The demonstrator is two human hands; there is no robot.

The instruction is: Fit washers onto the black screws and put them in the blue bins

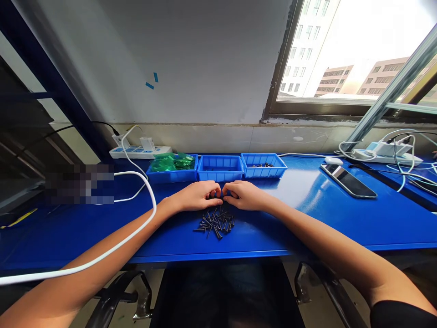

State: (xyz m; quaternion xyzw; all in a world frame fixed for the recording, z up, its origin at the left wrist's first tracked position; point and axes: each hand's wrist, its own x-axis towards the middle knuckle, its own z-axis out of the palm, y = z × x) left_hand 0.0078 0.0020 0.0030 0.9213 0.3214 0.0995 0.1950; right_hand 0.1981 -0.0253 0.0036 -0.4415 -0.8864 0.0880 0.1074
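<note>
Near edge of the blue surface (307,228): loose pile of dark screws (215,222). My left hand (196,196) and right hand (244,195) curl knuckle to knuckle just behind it, fingertips pinching; whether around a screw, cannot tell. Best pick singly. Three blue bins (220,167) beyond.

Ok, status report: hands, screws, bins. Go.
Left hand and right hand curled, fingertips meeting at far edge of screws. Whether pinching one: cannot tell. Screws loose on table. Three bins just beyond.
</note>
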